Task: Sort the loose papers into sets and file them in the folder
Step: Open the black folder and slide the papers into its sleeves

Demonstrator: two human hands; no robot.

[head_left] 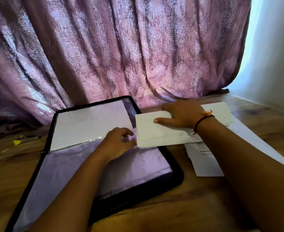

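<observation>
A black-edged folder (174, 180) lies open on the wooden table, its clear plastic sleeves showing; one sleeve holds a white sheet (91, 124). A stack of white papers (151, 131) lies across the folder's right edge. My right hand (181, 114) rests on top of this stack, thumb stretched along it and fingers curled over its far edge. My left hand (119, 143) sits on the folder's sleeve at the stack's left edge, fingers loosely curled and touching the paper's corner. More printed sheets (203, 163) lie under my right forearm.
A patterned pink curtain (121, 52) hangs right behind the table. A small yellow-tipped tool (25, 140) lies on the table (196, 206) at the far left. A white wall (275, 61) stands at the right.
</observation>
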